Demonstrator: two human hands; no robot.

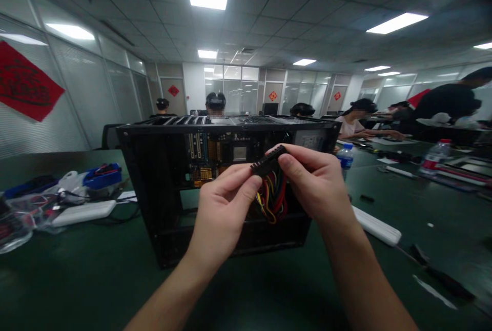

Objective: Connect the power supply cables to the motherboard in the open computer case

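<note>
Hands are held up in the middle of the frame, in front of an open black computer case. A black power plug is pinched at its left end by the thumb and fingers of the left hand. Its right end is gripped by the right hand, whose fingers are closed around it. The plug is tilted, with its right end higher. A bunch of red, yellow and black wires is seen hanging down from the plug, between the two hands. Inside the case, a motherboard is seen behind the hands. The case is stood on a dark green table. A white power strip is laid on the table at the right of the frame. A water bottle is stood near the right side of the case. Plastic bags are piled at the left of the frame. Other people are seated at the back of the room.
</note>
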